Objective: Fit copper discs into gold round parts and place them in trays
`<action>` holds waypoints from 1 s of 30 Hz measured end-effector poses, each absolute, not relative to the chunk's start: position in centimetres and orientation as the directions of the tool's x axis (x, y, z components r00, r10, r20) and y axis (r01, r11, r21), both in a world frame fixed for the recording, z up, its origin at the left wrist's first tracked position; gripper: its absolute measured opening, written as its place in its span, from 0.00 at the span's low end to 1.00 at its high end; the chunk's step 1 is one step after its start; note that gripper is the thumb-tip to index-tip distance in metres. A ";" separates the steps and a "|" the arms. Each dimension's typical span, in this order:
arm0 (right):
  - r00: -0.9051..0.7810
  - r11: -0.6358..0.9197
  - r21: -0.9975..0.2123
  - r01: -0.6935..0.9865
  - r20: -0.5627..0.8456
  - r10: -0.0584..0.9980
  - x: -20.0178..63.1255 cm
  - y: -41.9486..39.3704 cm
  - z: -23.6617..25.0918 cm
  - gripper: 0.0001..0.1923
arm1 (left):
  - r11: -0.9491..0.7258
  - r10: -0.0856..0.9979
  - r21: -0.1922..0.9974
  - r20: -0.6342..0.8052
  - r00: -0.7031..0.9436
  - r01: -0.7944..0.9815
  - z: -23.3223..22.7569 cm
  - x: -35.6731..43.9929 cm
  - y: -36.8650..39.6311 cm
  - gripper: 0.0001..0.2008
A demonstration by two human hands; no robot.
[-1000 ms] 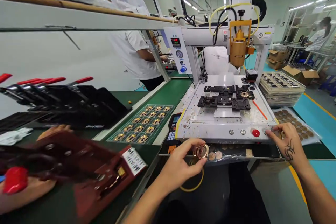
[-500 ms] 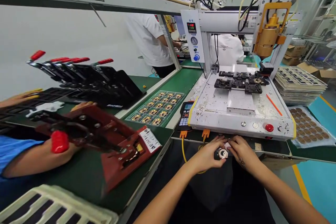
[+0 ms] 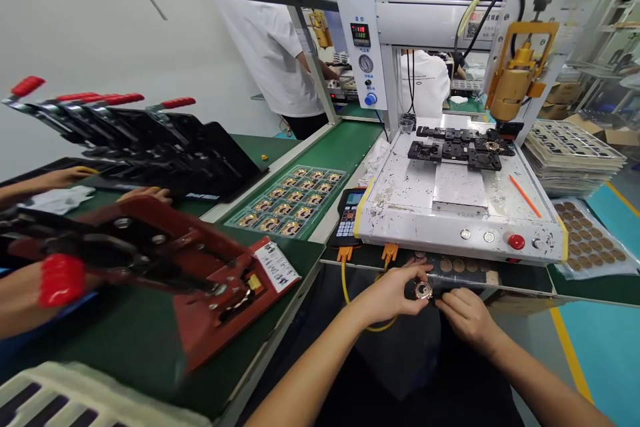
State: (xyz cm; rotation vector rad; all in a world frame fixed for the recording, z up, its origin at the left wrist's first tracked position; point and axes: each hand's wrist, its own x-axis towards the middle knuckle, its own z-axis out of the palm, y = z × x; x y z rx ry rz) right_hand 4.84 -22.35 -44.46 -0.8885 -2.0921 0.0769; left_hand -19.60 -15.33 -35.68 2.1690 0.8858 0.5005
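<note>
My left hand [image 3: 393, 292] pinches a small round watch-like part [image 3: 423, 289] between thumb and fingers. The part has a rose-gold rim and a dark middle, and it is held just in front of the bench edge, above my dark-clothed lap. Close by on its right is my right hand [image 3: 467, 317], with fingers curled and pressed together. Its fingertips point at the part's right side; whatever they pinch is too small or hidden to name. Behind my hands, a strip with several brown discs [image 3: 453, 265] lies at the bench edge.
A dispensing machine [image 3: 400, 213] with black fixtures [image 3: 455, 147] stands ahead. To its left are a keypad controller [image 3: 349, 220] and a tray of round parts [image 3: 285, 203]. A red clamp press [image 3: 215, 287] and a co-worker's hands [image 3: 145, 195] are at left. Stacked trays [image 3: 575, 147] stand right.
My right hand has drawn down and its fingers have curled; the pale pinkish piece at its fingertips no longer shows. The left hand keeps the round part. The whole view has shifted slightly.
</note>
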 end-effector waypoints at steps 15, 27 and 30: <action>0.173 0.180 -0.956 0.233 0.223 0.959 7.9 -26.1 -37.0 0.19 | -0.596 0.791 0.642 0.366 0.491 0.482 -36.4 -16.2 -18.8 0.15; 0.048 -0.044 -0.989 -0.140 -0.052 0.998 5.4 -25.1 -34.7 0.21 | 0.196 0.939 0.961 -0.126 0.320 -0.195 -34.1 -17.4 -24.1 0.23; -0.012 -0.085 -0.984 -0.156 -0.084 0.996 5.3 -25.5 -34.6 0.20 | 0.343 0.921 0.867 -0.234 0.310 -0.363 -33.4 -17.2 -25.3 0.29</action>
